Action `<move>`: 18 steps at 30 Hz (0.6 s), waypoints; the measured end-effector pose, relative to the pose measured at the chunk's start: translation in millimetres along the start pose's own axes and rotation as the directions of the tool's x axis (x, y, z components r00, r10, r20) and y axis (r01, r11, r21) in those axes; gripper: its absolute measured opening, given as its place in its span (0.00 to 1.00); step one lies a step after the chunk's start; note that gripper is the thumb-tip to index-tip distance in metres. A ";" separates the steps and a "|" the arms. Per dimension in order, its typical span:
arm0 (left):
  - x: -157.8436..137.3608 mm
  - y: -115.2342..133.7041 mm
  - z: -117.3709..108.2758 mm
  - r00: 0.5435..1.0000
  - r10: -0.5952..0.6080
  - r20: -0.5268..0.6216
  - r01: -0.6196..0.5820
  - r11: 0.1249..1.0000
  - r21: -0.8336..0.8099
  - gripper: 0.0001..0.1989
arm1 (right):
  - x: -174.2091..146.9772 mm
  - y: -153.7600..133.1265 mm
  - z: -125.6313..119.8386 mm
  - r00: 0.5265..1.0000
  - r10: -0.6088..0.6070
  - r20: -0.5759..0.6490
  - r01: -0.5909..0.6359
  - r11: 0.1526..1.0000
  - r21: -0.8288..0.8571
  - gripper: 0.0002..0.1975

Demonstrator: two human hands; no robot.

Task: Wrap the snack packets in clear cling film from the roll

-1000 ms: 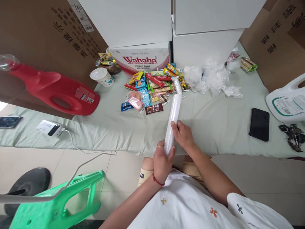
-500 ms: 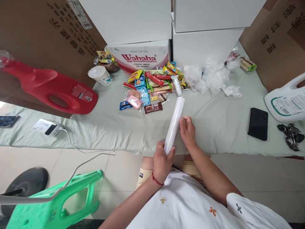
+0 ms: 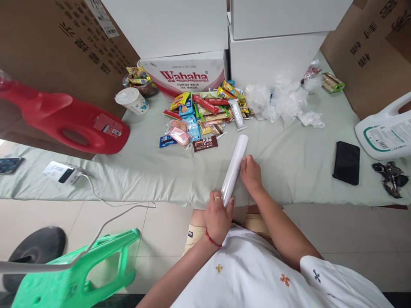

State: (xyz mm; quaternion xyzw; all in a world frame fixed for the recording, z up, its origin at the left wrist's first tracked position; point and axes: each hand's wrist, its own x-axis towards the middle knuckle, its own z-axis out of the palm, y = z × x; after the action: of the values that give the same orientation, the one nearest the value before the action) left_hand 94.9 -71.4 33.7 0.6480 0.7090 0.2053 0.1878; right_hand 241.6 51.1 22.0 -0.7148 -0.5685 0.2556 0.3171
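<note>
A glossy white roll, probably plastic film point(image 3: 235, 169), slants up and away from me over the table's front edge. My left hand point(image 3: 218, 216) is wrapped around its near end, with a ring and a red cord bracelet showing. Against the roll's right side, my right hand point(image 3: 251, 173) is closed in a pinch. Whether it grips the film's edge cannot be made out. Just beyond the roll's far end lie a silver-wrapped bar point(image 3: 236, 114) and a brown cocoa snack packet point(image 3: 205, 143).
A snack pile point(image 3: 208, 109) lies before a Wahaha carton point(image 3: 189, 77). Crumpled clear bags point(image 3: 279, 100) sit to its right. A paper cup point(image 3: 132, 101) and red jug point(image 3: 73, 122) stand left; a black pouch point(image 3: 346, 163) and keys point(image 3: 391, 177) lie right. A green stool point(image 3: 77, 273) is below.
The roll's far end has drawn slightly back from the silver-wrapped bar. My right hand has closed more tightly beside the roll. My left hand keeps its hold; the view has shifted a little.
</note>
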 end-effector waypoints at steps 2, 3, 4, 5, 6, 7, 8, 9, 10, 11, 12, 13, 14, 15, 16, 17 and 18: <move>0.9 -0.6 -0.1 1.000 -0.021 0.001 0.021 0.999 -0.039 0.09 | 3.0 -0.1 0.9 1.000 0.006 0.022 -0.006 1.000 0.000 0.13; 1.3 -1.0 -0.4 0.999 -0.033 0.004 0.034 0.998 -0.061 0.09 | 4.5 0.0 0.8 0.999 0.009 0.032 -0.009 1.000 0.005 0.12; 1.7 -1.3 -0.7 0.999 -0.045 0.006 0.045 0.995 -0.084 0.10 | 6.0 0.7 0.3 0.999 0.016 0.040 -0.017 1.000 0.017 0.12; 2.1 -1.6 -1.2 0.998 -0.055 0.006 0.055 0.993 -0.107 0.10 | 7.5 2.0 -0.6 0.999 0.028 0.044 -0.030 0.998 0.047 0.11; 2.4 -1.9 -1.6 0.998 -0.067 0.002 0.066 0.989 -0.131 0.10 | 8.8 4.0 -1.7 0.998 0.043 0.047 -0.047 0.995 0.088 0.11; 2.7 -2.2 -2.0 0.997 -0.081 -0.003 0.079 0.984 -0.157 0.11 | 9.8 6.6 -3.0 0.997 0.059 0.049 -0.065 0.989 0.133 0.12; 2.9 -2.5 -2.3 0.995 -0.099 -0.006 0.096 0.978 -0.186 0.11 | 10.4 9.4 -4.3 0.996 0.076 0.051 -0.084 0.981 0.177 0.13; 3.3 -2.8 -2.4 0.993 -0.118 -0.007 0.113 0.970 -0.216 0.12 | 10.6 12.2 -5.6 0.994 0.092 0.051 -0.101 0.972 0.212 0.14; 3.7 -2.9 -2.4 0.991 -0.137 -0.004 0.132 0.961 -0.244 0.12 | 10.3 14.3 -6.6 0.993 0.104 0.050 -0.112 0.966 0.231 0.15; 4.1 -2.9 -2.3 0.988 -0.156 0.000 0.151 0.952 -0.267 0.13 | 9.5 15.3 -7.3 0.992 0.119 0.047 -0.127 0.959 0.251 0.15; 4.6 -2.6 -2.0 0.985 -0.172 0.005 0.166 0.945 -0.283 0.13 | 8.1 15.1 -7.4 0.988 0.145 0.047 -0.153 0.946 0.287 0.16; 5.0 -1.9 -1.7 0.983 -0.183 0.008 0.177 0.940 -0.292 0.14 | 6.2 13.4 -7.0 0.982 0.179 0.054 -0.187 0.919 0.347 0.18; 5.3 -0.9 -1.3 0.982 -0.189 0.008 0.183 0.937 -0.297 0.14 | 3.9 10.2 -6.0 0.975 0.211 0.072 -0.222 0.883 0.413 0.20; 5.4 0.5 -1.1 0.982 -0.190 0.005 0.183 0.936 -0.301 0.14 | 1.5 6.0 -4.2 0.968 0.233 0.096 -0.251 0.850 0.463 0.22; 5.2 2.1 -1.0 0.982 -0.189 0.002 0.180 0.934 -0.309 0.14 | -1.0 1.1 -2.0 0.964 0.241 0.111 -0.264 0.835 0.482 0.23; 4.8 3.9 -1.2 0.982 -0.188 -0.001 0.177 0.929 -0.323 0.14 | -3.2 -4.0 0.6 0.967 0.233 0.108 -0.256 0.849 0.463 0.24; 4.0 5.8 -1.9 0.981 -0.192 0.000 0.180 0.921 -0.346 0.15 | -5.1 -8.9 3.1 0.974 0.212 0.081 -0.226 0.886 0.405 0.23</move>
State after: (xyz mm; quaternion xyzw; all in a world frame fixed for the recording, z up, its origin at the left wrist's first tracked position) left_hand 98.4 -67.1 38.4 0.5316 0.7234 0.3185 0.3046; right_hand 232.5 48.0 26.6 -0.6870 -0.4230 0.4160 0.4196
